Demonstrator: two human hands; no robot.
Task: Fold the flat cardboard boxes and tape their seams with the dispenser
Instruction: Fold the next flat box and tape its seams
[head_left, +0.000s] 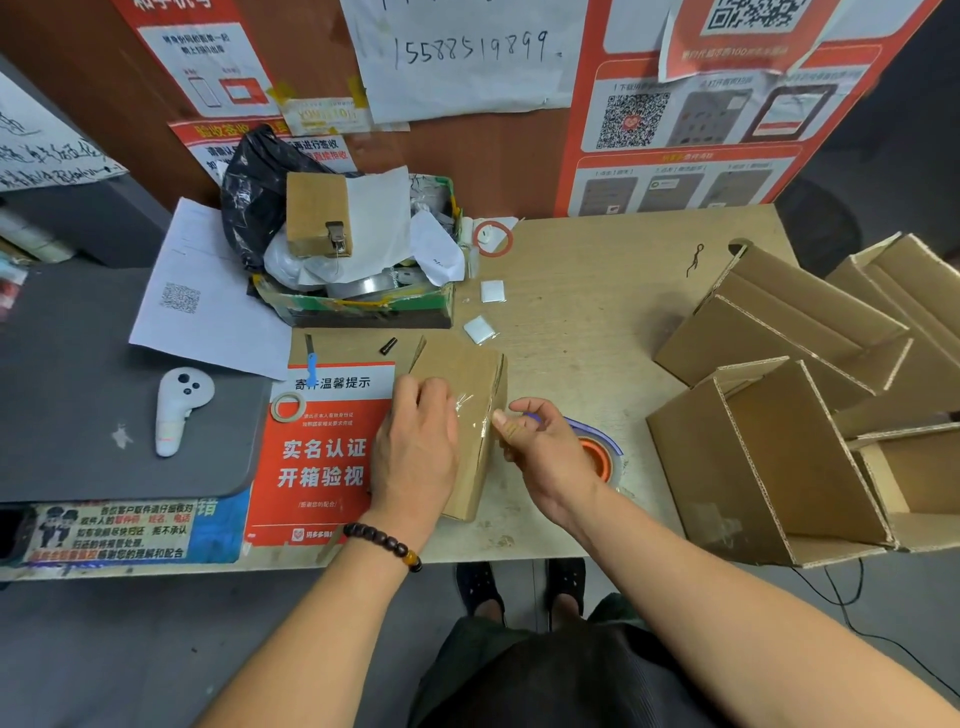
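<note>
A small folded cardboard box (467, 384) stands on the wooden table (587, 312) in front of me. Shiny clear tape (475, 415) runs over its top and down the right edge. My left hand (415, 447) lies flat on the box top and holds it down. My right hand (545, 452) grips the tape dispenser (597, 452), a clear roll with an orange core and blue frame, right beside the box's right edge. Its thumb presses the tape against that edge.
Several folded open boxes (779, 415) are piled at the right. A cluttered green box (363, 301) with a black bag sits at the back. A white controller (176, 410) lies on a grey mat at left. A small tape ring (287, 407) rests on the red notice.
</note>
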